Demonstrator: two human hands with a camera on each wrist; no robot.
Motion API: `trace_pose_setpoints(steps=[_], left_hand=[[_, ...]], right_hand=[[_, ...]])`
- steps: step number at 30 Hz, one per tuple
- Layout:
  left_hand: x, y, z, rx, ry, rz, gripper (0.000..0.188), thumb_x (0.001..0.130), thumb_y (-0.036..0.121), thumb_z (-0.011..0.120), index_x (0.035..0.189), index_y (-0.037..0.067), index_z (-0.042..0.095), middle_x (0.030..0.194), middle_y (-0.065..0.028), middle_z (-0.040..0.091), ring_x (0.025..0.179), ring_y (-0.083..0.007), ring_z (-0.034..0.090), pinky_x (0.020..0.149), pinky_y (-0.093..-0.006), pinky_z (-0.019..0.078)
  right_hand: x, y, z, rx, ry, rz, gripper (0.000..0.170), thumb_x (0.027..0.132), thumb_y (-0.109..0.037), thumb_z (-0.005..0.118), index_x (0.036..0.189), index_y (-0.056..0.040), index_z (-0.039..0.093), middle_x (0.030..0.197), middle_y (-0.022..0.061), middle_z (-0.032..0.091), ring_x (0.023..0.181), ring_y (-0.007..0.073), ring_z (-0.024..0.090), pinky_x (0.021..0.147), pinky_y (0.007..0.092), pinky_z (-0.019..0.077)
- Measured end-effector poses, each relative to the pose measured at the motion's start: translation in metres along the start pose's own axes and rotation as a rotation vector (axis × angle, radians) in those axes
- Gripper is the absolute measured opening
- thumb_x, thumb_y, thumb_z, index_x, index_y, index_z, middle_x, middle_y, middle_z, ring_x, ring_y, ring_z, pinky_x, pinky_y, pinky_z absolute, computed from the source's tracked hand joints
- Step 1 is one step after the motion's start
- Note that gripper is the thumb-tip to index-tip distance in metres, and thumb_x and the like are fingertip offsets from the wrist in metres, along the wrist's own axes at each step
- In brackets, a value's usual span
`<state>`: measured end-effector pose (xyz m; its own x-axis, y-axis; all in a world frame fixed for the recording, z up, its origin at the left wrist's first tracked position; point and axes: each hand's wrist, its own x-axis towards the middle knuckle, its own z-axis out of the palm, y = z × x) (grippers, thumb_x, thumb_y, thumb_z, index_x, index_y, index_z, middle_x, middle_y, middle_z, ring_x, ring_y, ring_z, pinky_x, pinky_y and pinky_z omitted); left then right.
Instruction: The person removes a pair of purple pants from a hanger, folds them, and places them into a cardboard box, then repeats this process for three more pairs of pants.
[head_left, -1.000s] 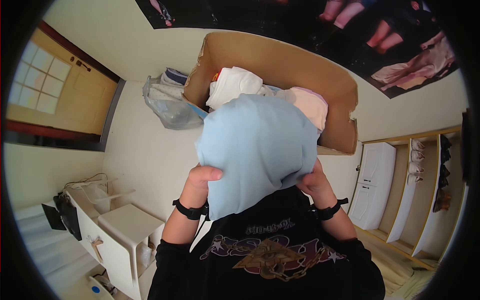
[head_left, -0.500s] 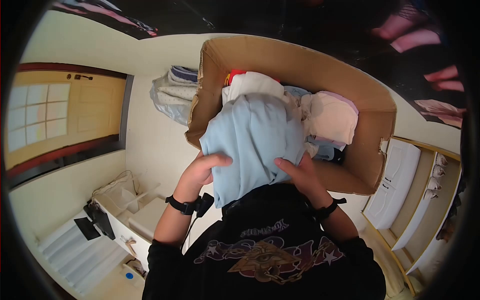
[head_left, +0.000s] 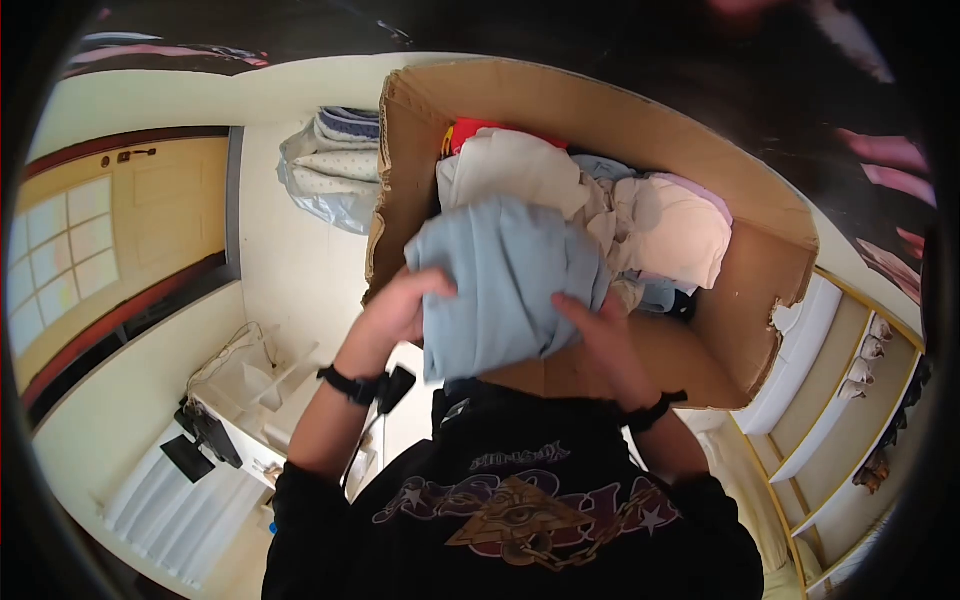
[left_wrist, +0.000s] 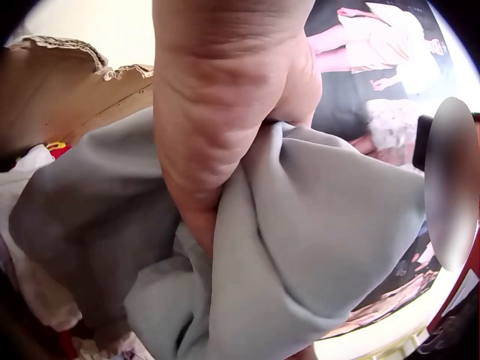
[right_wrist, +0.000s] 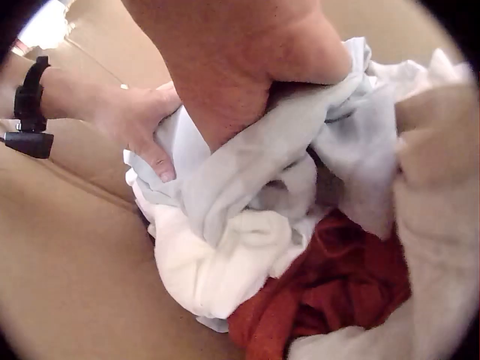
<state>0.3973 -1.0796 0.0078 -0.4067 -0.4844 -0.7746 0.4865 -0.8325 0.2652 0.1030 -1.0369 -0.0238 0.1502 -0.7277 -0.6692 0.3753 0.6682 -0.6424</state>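
Both hands hold a folded light blue garment above the near part of a big open cardboard box. My left hand grips its left edge, thumb on top and the fingers hidden underneath. On the opposite edge, my right hand pinches the cloth, its thumb lying over the folds. The left wrist view has the garment hanging in loose folds around the left hand. Below the right hand, the right wrist view shows white cloth and dark red cloth.
Inside the box lie white clothes, a pale pink folded garment and something red. A plastic bag of fabric stands left of the box. White shelving with shoes is at the right, a door at the left.
The hands have brought the light blue garment from in front of the body over the box and lowered it. It looks more compact, and the head view has shifted so more of the box shows.
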Motion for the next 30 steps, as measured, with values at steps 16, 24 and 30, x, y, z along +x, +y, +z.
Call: trace_pose_setpoints(steps=[16, 24, 30], left_hand=[[0.160, -0.020, -0.028, 2.022, 0.470, 0.689, 0.122, 0.076, 0.021, 0.093, 0.173, 0.022, 0.019, 0.178, -0.0252, 0.014, 0.162, -0.0487, 0.019, 0.129, -0.0613, 0.0263], [0.255, -0.029, -0.087, 2.281, 0.461, 0.266, 0.152, 0.061, 0.035, 0.104, 0.175, 0.038, 0.002, 0.184, -0.0110, -0.004, 0.168, -0.0406, 0.003, 0.130, -0.0656, 0.0209], [0.324, -0.065, -0.152, 2.270, 0.518, 0.229, 0.136, 0.068, 0.034, 0.098, 0.173, 0.046, 0.011, 0.183, -0.0079, 0.002, 0.168, -0.0373, 0.008, 0.128, -0.0680, 0.0212]], right_hand=[[0.136, 0.050, -0.016, -1.294, 0.205, -0.623, 0.126, 0.071, -0.026, 0.096, 0.171, -0.0080, 0.022, 0.173, 0.0353, 0.012, 0.159, 0.0564, 0.015, 0.128, 0.0644, 0.0193], [0.242, 0.101, -0.036, -1.628, 0.027, -0.506, 0.152, 0.048, -0.036, 0.107, 0.173, -0.0198, 0.023, 0.176, 0.0336, 0.008, 0.161, 0.0580, 0.014, 0.128, 0.0677, 0.0218], [0.303, 0.166, -0.065, -1.674, -0.011, -0.499, 0.154, 0.048, -0.039, 0.107, 0.173, -0.0175, 0.019, 0.176, 0.0349, 0.005, 0.161, 0.0592, 0.012, 0.127, 0.0680, 0.0229]])
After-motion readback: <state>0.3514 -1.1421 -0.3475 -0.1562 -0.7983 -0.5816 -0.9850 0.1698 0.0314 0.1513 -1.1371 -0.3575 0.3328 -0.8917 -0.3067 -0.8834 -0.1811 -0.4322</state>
